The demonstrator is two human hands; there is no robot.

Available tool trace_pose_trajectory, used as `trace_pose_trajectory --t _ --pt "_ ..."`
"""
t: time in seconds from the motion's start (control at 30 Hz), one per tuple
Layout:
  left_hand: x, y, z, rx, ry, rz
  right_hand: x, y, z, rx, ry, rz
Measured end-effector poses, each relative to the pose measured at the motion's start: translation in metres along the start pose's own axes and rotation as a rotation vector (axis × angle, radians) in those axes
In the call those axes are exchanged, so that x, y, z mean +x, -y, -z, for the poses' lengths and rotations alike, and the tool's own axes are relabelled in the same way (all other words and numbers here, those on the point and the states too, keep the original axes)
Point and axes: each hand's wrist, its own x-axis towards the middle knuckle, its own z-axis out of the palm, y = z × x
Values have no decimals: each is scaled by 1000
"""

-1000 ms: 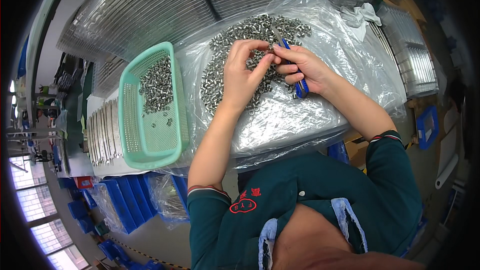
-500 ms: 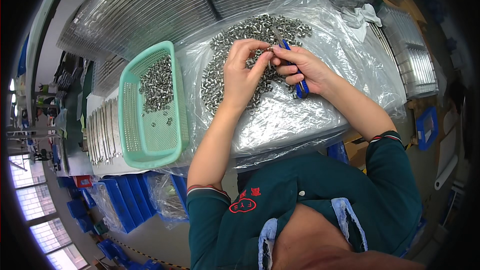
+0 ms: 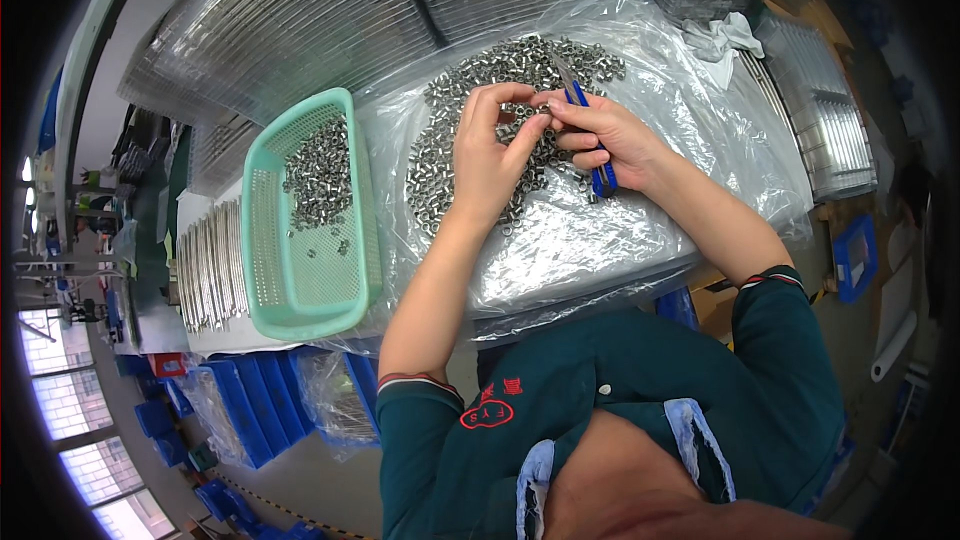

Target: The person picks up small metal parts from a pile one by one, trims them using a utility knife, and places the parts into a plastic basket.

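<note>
Left hand [image 3: 484,162] slightly lower in view

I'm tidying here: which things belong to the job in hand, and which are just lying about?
Apparently in use:
blue-handled tool, in right hand
small metal pieces, heaped
green basket, holding similar pieces

Apparently just lying about:
crumpled white cloth
blue bins, below

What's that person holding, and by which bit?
The right hand holds a blue-handled knife by its handle. Whether the left hand pinches anything small cannot be told.
</note>
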Motion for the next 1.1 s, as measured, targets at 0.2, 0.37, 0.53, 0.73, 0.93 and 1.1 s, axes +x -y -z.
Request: trace_pose_trajectory --t 0.2,0.37,0.53,0.73,0.93,1.1 --pt "1 -2 0 -1 -9 -15 -1 0 0 18 -2 6" --pt "0 2 2 132 -3 -167 0 -1 1 -1 -10 -55" --pt "1 -7 -1 39 -64 -49 1 1 3 83 59 -76" --pt "1 3 0 109 3 -160 2 -2 4 14 16 -40" --pt "3 5 8 -788 7 497 3 1 0 119 35 -61" --pt "19 13 48 -1147 -414 358 3 2 7 123 55 -67"
